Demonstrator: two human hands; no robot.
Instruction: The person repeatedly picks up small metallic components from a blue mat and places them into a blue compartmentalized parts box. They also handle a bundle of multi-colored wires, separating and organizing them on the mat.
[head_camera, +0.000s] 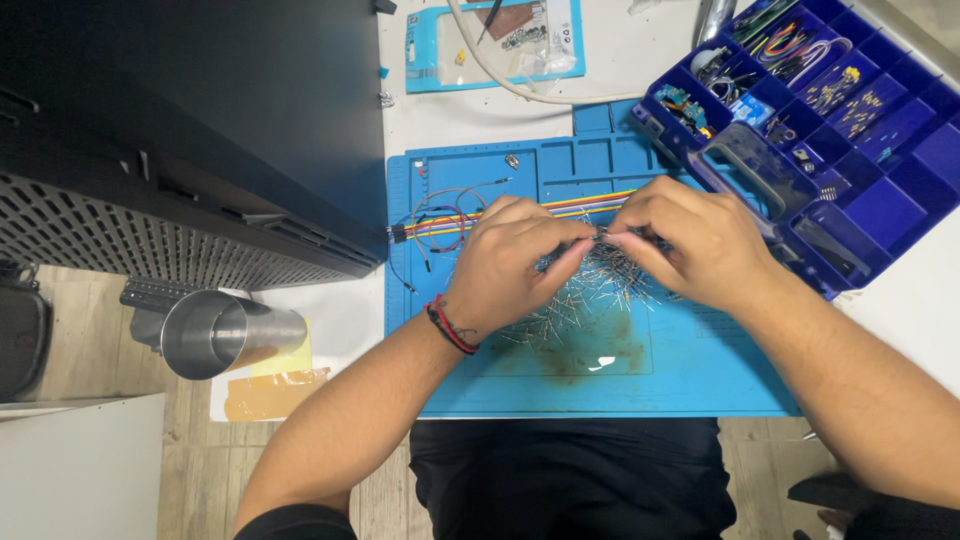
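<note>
Nearest the camera, at the bottom of the frame, lay the person's dark lap, and from it two bare forearms reached up over a blue work mat (700, 385). At frame centre the left hand (512, 262), a red and black cord bracelet (449, 327) at its wrist, had its fingers drawn together, pinching at something thin. The right hand (690, 243) met it fingertip to fingertip, likewise pinched (what exactly sat between them was too small to tell). Directly beneath and between both hands spread a loose heap of thin metal-legged components (590, 295), resting on the mat's middle. Just above the hands, a flat rainbow ribbon of wires (590, 203) ran across the mat, with a few loose jumper wires (440, 215) curled at its left end. At lower left stood a shiny steel cup (225, 332), tipped toward the camera beside a yellow pad. In the upper right sat a dark blue compartment box (890, 205) holding small parts, and at top centre a light blue packet (430, 50) under a white cable (500, 75).
</note>
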